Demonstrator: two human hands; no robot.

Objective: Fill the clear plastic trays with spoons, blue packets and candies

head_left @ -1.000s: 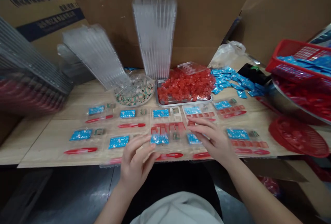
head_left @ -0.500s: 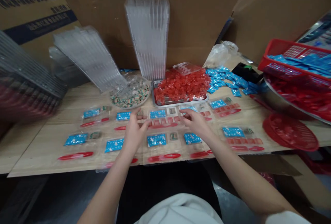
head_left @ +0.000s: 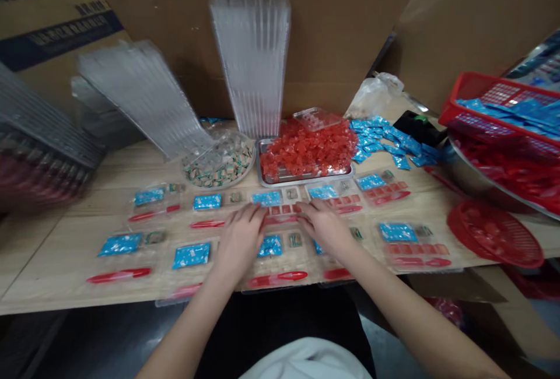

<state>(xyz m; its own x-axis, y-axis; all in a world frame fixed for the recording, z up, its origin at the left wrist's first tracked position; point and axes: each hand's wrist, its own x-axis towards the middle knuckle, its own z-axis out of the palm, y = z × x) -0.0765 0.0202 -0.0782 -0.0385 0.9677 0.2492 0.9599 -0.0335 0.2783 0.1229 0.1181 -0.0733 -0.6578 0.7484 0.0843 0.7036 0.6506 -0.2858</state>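
My left hand (head_left: 241, 232) and my right hand (head_left: 327, 226) are at a clear plastic tray in the middle of the back row. Their bent fingers close on the two ends of a strip of small red squares (head_left: 280, 210), low in the tray. In the same tray are a blue printed packet (head_left: 266, 198) and a small greenish packet (head_left: 291, 193). A long red plastic piece lies just below the strip, partly behind my fingers. My left palm and my right forearm partly cover the front-row trays. My thumbs are mostly hidden.
Two rows of similar trays cover the table. Behind them stand a metal tray of red pieces (head_left: 306, 154), a round dish of small packets (head_left: 219, 166) and tall stacks of clear trays (head_left: 251, 64). Loose blue packets (head_left: 380, 137) and red baskets (head_left: 494, 236) are at the right.
Both hands have come down onto the middle tray, and their fingers now bend over the ends of the red strip. The view has shifted slightly.
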